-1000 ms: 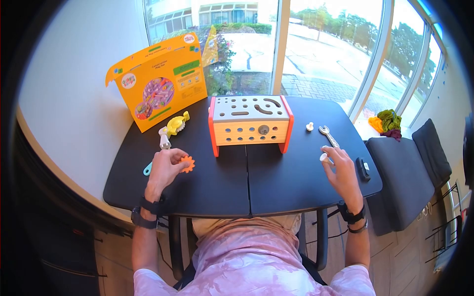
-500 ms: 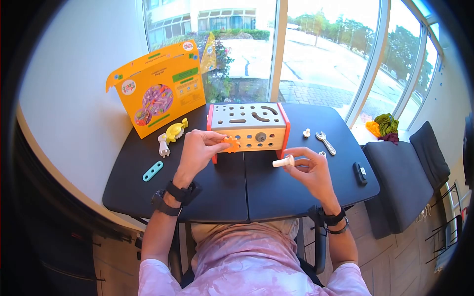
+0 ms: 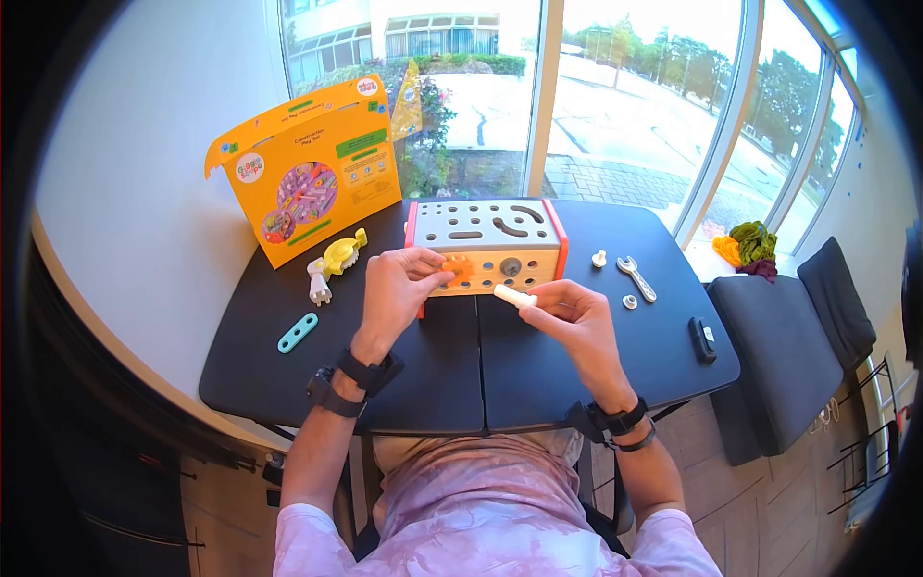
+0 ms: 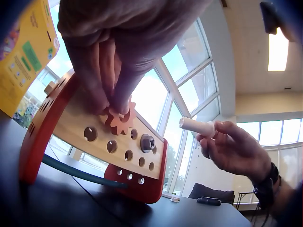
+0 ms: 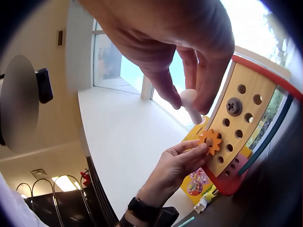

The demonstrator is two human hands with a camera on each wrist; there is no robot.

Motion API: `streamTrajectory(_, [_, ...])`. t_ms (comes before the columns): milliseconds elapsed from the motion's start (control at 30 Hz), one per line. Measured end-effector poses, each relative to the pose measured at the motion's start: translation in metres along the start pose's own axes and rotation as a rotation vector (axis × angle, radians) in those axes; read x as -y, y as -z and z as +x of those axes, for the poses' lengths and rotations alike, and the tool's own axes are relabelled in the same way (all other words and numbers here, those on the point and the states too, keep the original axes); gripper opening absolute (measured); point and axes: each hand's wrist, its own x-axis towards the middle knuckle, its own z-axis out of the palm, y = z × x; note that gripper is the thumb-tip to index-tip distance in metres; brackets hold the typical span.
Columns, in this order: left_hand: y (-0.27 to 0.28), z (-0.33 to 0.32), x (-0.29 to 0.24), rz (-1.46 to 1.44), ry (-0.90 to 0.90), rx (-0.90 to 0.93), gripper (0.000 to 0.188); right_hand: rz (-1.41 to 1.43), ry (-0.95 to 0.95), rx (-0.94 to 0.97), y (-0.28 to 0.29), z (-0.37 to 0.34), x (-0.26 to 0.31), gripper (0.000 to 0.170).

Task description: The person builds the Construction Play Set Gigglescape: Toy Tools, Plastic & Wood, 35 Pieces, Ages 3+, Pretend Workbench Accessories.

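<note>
My two hands stand apart in front of the toy workbench (image 3: 471, 231), which rests near the middle of the far edge of the black surface (image 3: 567, 394). Between the thumb and fingers of my left hand (image 3: 393, 288) I pinch the orange gear (image 5: 209, 141), held upright at the perforated wooden front panel; whether its teeth actually touch the wood I cannot tell for certain. My right hand (image 3: 582, 329) pinches the white peg (image 3: 514, 295) by its wider end, the narrower end directed leftward toward the gear, from which it is apart. A grey screw (image 3: 510, 267) with a cross-shaped recess sits in the panel, to the right of the gear. Toward the right edge of the surface lie a pale wrench (image 3: 636, 280), a small white bolt (image 3: 600, 259), a small round white piece (image 3: 630, 302) and, nearest that edge, a black device (image 3: 703, 340). Toward the left edge lie a teal strip (image 3: 298, 333) with holes and a yellow toy piece (image 3: 343, 254); the orange-yellow carton (image 3: 322, 135) stands at the far left corner.
</note>
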Motion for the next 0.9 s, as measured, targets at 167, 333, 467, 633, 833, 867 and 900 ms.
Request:
streamTrajectory(167, [-0.007, -0.001, -0.001, 0.027, -0.008, -0.023, 0.020, -0.066, 0.008, 0.001, -0.019, 0.013, -0.016, 0.027])
streamTrajectory(333, [-0.010, 0.000, -0.001, 0.089, -0.098, -0.045, 0.021, -0.038, -0.001, 0.021, -0.038, 0.028, -0.031, 0.025])
streamTrajectory(467, [-0.009, 0.001, -0.005, 0.099, -0.117, -0.033, 0.023, -0.057, 0.015, 0.001, -0.047, 0.038, -0.039, 0.023])
streamTrajectory(633, [-0.011, 0.000, 0.000, 0.068, -0.096, -0.019, 0.025, -0.024, 0.009, 0.020, -0.054, 0.043, -0.042, 0.022])
streamTrajectory(833, [-0.014, -0.001, 0.003, 0.020, -0.122, -0.015, 0.026, -0.099, 0.079, -0.035, -0.057, 0.050, -0.054, 0.023])
streamTrajectory(867, [-0.015, -0.002, 0.002, 0.026, -0.143, -0.026, 0.025, -0.099, 0.077, -0.038, -0.058, 0.051, -0.055, 0.023])
streamTrajectory(900, [-0.016, -0.002, 0.002, 0.031, -0.164, -0.038, 0.024, -0.100, 0.075, -0.042, -0.060, 0.052, -0.055, 0.023])
